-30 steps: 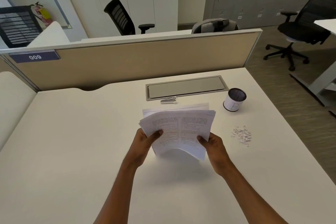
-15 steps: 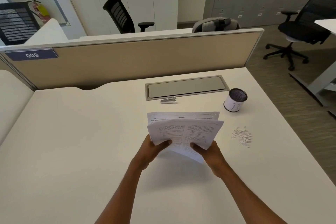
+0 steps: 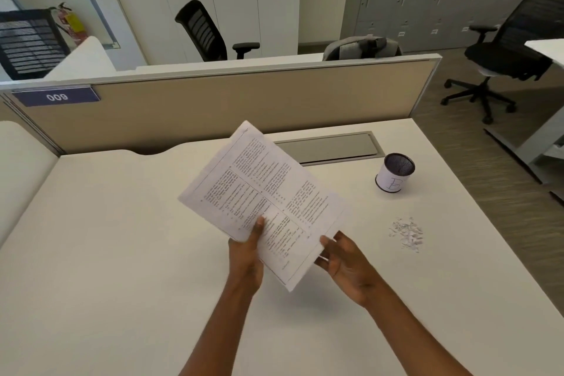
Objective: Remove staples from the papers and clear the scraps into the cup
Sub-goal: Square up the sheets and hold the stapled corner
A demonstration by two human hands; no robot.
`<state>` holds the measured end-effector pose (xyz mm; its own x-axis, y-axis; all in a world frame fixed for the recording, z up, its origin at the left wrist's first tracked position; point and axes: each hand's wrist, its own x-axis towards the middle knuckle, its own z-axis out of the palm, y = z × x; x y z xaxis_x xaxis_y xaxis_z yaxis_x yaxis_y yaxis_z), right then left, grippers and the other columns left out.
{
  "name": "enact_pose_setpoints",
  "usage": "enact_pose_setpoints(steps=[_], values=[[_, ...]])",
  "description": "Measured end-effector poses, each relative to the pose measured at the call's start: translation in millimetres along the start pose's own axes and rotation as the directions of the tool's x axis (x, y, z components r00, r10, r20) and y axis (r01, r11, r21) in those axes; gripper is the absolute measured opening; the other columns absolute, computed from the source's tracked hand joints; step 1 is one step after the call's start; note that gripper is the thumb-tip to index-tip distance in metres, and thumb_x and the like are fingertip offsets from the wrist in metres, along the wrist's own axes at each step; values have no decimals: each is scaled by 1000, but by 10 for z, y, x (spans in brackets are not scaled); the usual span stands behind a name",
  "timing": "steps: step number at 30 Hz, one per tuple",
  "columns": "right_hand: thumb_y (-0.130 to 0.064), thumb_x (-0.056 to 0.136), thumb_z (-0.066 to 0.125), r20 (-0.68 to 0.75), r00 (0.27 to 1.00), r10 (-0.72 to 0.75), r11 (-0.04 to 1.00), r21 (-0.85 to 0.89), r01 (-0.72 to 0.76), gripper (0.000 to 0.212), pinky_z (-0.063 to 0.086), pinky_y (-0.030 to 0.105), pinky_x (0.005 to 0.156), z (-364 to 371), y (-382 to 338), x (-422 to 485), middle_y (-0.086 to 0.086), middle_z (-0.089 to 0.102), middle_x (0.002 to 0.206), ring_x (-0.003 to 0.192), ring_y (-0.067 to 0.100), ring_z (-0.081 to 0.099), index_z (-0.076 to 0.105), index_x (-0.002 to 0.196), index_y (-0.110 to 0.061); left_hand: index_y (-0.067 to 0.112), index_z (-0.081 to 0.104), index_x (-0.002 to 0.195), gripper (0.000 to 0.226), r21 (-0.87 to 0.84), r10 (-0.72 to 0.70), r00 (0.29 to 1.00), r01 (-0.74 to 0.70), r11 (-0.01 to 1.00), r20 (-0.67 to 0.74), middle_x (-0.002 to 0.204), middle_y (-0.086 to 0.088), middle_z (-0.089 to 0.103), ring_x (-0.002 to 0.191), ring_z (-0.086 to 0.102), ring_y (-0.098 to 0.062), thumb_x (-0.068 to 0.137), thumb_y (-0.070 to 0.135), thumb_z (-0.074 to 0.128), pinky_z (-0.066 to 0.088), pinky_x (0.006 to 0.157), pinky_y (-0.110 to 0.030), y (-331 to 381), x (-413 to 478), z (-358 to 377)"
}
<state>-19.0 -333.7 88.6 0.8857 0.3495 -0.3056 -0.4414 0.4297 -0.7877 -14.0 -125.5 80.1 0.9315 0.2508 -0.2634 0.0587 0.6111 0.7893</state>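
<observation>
Fingers (image 3: 259, 227) of the left hand (image 3: 245, 256) are pinched on the lower edge of the printed papers (image 3: 262, 201), which are held tilted above the white surface (image 3: 122, 253). At the papers' right corner, the right hand (image 3: 346, 265) is seen spread, fingertips touching. A mesh cup (image 3: 394, 172) is stood near the right, scraps (image 3: 407, 233) piled just before it.

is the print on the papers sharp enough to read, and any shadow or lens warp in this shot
Head view: the print on the papers is too soft to read, only columns show; a faint shadow lies on the desk under the papers and the left hand; the wide lens bows the partition and tilts the cabinets.
</observation>
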Motion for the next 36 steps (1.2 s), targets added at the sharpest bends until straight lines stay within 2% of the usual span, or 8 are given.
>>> enact_pose_setpoints(steps=[2,7,13,17,21,24,30,36], values=[[-8,101,63,-35,998,-46,999,-24,45,51,49,51,111,226,96,21,9,64,144,132,29,62,51,148,-20,25,59,144,50,-29,-14,998,12,1000,-57,137,-8,76,121,75,-33,101,1,66,64,97,-56,-90,-98,136],[-8,96,70,-335,937,-93,996,-25,90,36,55,60,101,262,204,107,10,76,126,116,34,72,66,130,-21,23,61,143,52,-63,-66,991,59,996,-114,135,-7,76,121,75,-31,98,0,71,61,102,-57,-207,-222,213],[-5,92,73,-390,920,-46,990,-141,-10,33,57,56,100,-113,20,22,12,79,116,108,34,75,70,125,-7,8,66,137,43,-88,-118,988,109,990,-98,132,-14,77,112,79,-26,100,-11,58,66,93,-42,179,-46,-229],[-5,93,72,-332,943,-15,975,-215,-60,34,57,56,100,-413,-156,-127,14,77,120,111,35,74,69,127,-8,10,74,127,35,177,-213,977,204,963,30,127,-17,78,100,81,-24,103,-5,53,68,81,-35,553,118,-609],[-11,95,72,-266,964,-23,927,-367,-79,32,62,48,90,-523,-252,-254,11,79,117,104,31,77,70,126,-11,6,69,138,36,385,-387,901,292,875,196,138,-23,72,116,76,-35,105,4,57,64,99,-49,683,125,-775],[-15,94,73,-227,973,-39,904,-423,-63,31,63,43,89,-507,-236,-293,8,80,115,105,28,77,71,125,-12,5,68,139,38,471,-455,861,311,825,228,138,-23,72,123,72,-42,103,9,61,62,100,-55,583,45,-714],[-13,92,76,-309,936,-168,896,-444,14,19,61,21,73,-428,-100,-259,-4,83,102,95,12,78,76,110,-18,11,69,137,42,443,-299,936,192,876,186,133,-17,76,123,73,-37,95,10,71,58,106,-58,316,-82,-602],[-13,88,80,-320,938,-136,902,-431,-16,25,64,30,82,-506,157,-263,-3,82,105,100,18,77,76,111,-21,17,78,121,35,436,-151,979,76,897,140,124,-13,80,119,75,-34,88,11,84,65,94,-42,41,-179,-733]])
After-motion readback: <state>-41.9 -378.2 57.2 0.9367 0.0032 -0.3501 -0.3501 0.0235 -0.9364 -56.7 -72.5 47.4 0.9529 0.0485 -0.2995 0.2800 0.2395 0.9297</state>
